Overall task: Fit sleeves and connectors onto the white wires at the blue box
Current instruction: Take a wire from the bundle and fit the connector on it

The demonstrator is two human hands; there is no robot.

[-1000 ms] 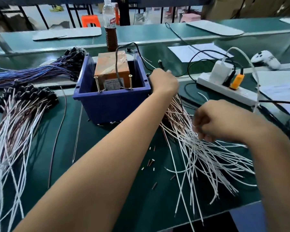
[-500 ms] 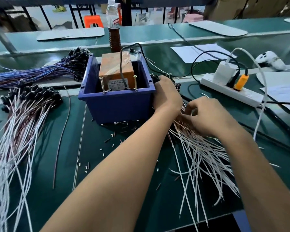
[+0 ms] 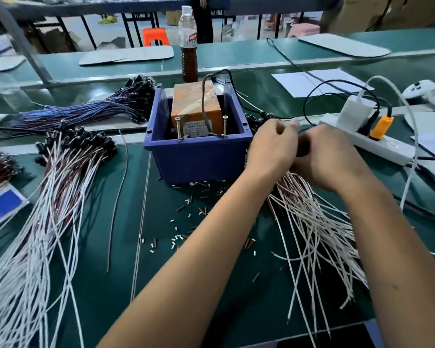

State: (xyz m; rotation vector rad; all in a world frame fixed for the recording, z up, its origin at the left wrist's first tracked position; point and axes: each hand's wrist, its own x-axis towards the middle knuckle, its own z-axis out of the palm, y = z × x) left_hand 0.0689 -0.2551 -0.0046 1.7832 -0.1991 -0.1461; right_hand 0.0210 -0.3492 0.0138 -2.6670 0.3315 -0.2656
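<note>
Directly beneath hands (image 3: 301, 149): white wires (image 3: 309, 222)

left hand (image 3: 271, 146) fingers curled | right hand (image 3: 329, 156) curled, touching left

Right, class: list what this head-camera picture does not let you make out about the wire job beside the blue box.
- What the left hand and right hand hold: fingers face away, so each grip is hidden.
- The label on the orange block in the blue box: too small to read.
- The white wires under the hands: their upper ends are covered.
- The blue card: cut off by the left edge.
</note>
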